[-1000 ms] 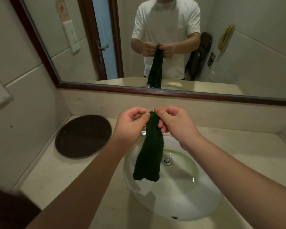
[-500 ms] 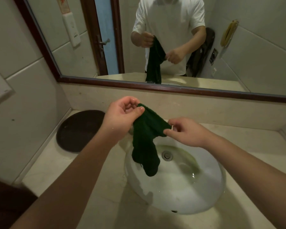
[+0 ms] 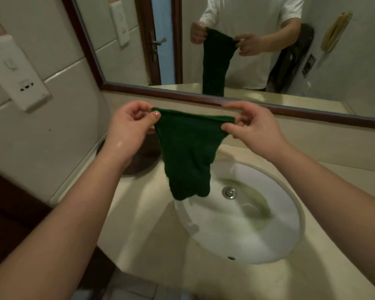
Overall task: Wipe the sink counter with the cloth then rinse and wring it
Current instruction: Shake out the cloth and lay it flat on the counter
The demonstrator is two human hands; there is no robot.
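A dark green cloth [image 3: 186,152] hangs in the middle of the frame, stretched by its upper edge between two hands. The left hand [image 3: 128,126] pinches the upper left corner between thumb and forefinger. The right hand [image 3: 251,128] pinches the upper right corner the same way, with its other fingers loosely curled. Each grip is closed on the fabric alone, and the top hem is drawn fairly taut between them.

The lower part of the cloth narrows and dangles free, touching nothing. Its bottom end hangs above the left rim of the white sink basin [image 3: 225,241], a little left of the drain [image 3: 229,192]. Holding it there probably lets any drips fall into the basin, not onto the beige worktop [image 3: 147,224].

Opening it by the corners looks like a way to spread the cloth flat, either to fold it into a pad for wiping or to check it. I cannot tell from this view how wet it is.

A dark round tray [image 3: 148,156] lies on the worktop behind the left wrist, partly hidden. The mirror [image 3: 128,50] across the top of the frame reflects the same two-handed hold.
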